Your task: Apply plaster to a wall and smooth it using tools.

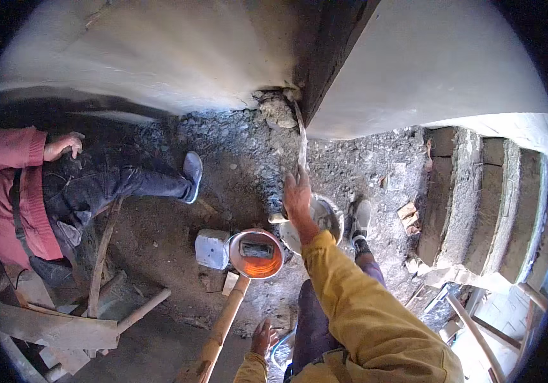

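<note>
My right hand (pixel 297 201), reaching out from a yellow sleeve, is closed on a long, narrow, pale blade-like tool (pixel 302 140). Its far end is up against the foot of the dark post (pixel 325 57), beside a rough lump of mortar (pixel 276 110) at the wall's base. Under my right wrist stands a bucket (pixel 328 220) with grey stuff in it, partly hidden by the arm. A short light-coloured handle (pixel 278 218) shows at that bucket's left side. Low in the view, my left hand (pixel 262 338) hangs near my leg with its fingers apart, holding nothing.
An orange-lined bucket (pixel 273 263) holds a dark block; a whitish container (pixel 212 249) stands beside it. A bamboo pole (pixel 223 325) runs up from below. At left sits a person in a pink-red sweater (pixel 6 191), one leg outstretched. Steps (pixel 459 198) rise at right.
</note>
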{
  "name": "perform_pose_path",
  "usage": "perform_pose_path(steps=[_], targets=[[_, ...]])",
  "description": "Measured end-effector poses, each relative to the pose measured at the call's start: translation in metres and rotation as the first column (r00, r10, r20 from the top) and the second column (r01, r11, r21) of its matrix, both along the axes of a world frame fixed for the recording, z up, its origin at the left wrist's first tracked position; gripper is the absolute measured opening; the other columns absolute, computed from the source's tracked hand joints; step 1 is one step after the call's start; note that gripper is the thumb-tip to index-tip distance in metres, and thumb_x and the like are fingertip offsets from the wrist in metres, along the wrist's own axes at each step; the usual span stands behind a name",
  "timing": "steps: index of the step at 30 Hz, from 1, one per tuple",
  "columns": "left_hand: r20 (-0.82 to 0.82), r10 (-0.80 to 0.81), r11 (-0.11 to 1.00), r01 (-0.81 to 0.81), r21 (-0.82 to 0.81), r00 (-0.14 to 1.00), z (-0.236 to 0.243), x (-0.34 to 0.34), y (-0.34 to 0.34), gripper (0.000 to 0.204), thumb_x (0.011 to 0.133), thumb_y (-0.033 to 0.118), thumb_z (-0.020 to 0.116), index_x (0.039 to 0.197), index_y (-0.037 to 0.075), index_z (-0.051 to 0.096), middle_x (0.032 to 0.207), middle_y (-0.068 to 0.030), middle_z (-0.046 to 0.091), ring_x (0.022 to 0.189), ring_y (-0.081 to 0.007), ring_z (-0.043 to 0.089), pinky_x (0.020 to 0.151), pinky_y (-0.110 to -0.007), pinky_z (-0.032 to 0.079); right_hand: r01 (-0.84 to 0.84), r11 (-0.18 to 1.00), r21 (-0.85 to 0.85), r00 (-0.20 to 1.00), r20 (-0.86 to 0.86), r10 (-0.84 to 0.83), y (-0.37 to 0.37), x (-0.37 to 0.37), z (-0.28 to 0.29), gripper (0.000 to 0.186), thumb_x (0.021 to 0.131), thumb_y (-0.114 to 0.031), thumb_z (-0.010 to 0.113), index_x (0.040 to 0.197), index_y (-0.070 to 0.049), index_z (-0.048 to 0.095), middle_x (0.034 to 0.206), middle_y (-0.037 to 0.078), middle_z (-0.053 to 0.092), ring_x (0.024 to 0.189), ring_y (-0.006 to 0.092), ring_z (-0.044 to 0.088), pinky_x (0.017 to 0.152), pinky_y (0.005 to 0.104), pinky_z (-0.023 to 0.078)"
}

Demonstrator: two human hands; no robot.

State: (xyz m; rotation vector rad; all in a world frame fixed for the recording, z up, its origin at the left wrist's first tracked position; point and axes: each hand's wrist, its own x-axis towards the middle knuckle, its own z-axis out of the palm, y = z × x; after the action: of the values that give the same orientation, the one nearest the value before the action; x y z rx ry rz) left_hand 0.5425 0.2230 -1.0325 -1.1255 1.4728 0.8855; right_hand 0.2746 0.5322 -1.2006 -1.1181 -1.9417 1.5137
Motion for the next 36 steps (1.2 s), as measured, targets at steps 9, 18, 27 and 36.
perform_pose_path(steps=[9,18,27,36], targets=[[-0.068,0.09,0.994,-0.094,-0.063,0.994,0.024,0.001,-0.026,0.063,0.093,0.053,0.05,0.14,0.013,0.037,0.14,-0.0111,0.044,0.117,-0.0316,0.054,0.08,-0.048,0.053,0.071,0.926,-0.37,0.997,0.005,-0.074,-0.043,-0.021,-0.009,0.053,0.092,-0.019,0.052,0.136,0.006,0.037,0.097,0.011,0.059,0.081,0.0134,0.054,0.068,0.0256,0.046],[-0.097,-0.005,0.998,0.011,0.058,0.995,0.029,-0.048,0.015,0.066,0.092,0.052,0.052,0.143,0.013,0.035,0.136,-0.0113,0.047,0.113,-0.029,0.054,0.076,-0.043,0.052,-0.002,0.755,-0.656,0.999,0.028,0.028,-0.015,0.001,0.062,0.044,0.094,-0.016,0.051,0.133,0.003,0.043,0.116,0.022,0.058,0.117,0.028,0.052,0.098,0.0359,0.041],[-0.4,0.31,0.759,0.029,0.651,0.863,0.141,-0.249,0.212,0.044,0.103,0.026,0.038,0.144,0.01,0.035,0.14,-0.0109,0.043,0.123,-0.016,0.047,0.097,-0.035,0.042,-0.101,0.8,-0.591,0.984,-0.178,-0.008,-0.017,0.068,0.296,0.052,0.096,-0.017,0.053,0.141,0.003,0.033,0.124,0.012,0.053,0.113,0.0172,0.048,0.097,0.0287,0.039],[-0.919,0.032,0.599,0.728,0.332,0.393,0.17,-0.275,0.244,0.048,0.099,0.028,0.047,0.135,-0.003,0.044,0.135,-0.018,0.05,0.126,-0.0228,0.046,0.106,-0.031,0.034,-0.153,0.902,-0.403,0.955,-0.295,0.03,-0.004,0.055,0.343,0.054,0.096,-0.005,0.044,0.145,0.003,0.02,0.148,0.02,0.029,0.139,0.0278,0.027,0.113,0.0343,0.023]])
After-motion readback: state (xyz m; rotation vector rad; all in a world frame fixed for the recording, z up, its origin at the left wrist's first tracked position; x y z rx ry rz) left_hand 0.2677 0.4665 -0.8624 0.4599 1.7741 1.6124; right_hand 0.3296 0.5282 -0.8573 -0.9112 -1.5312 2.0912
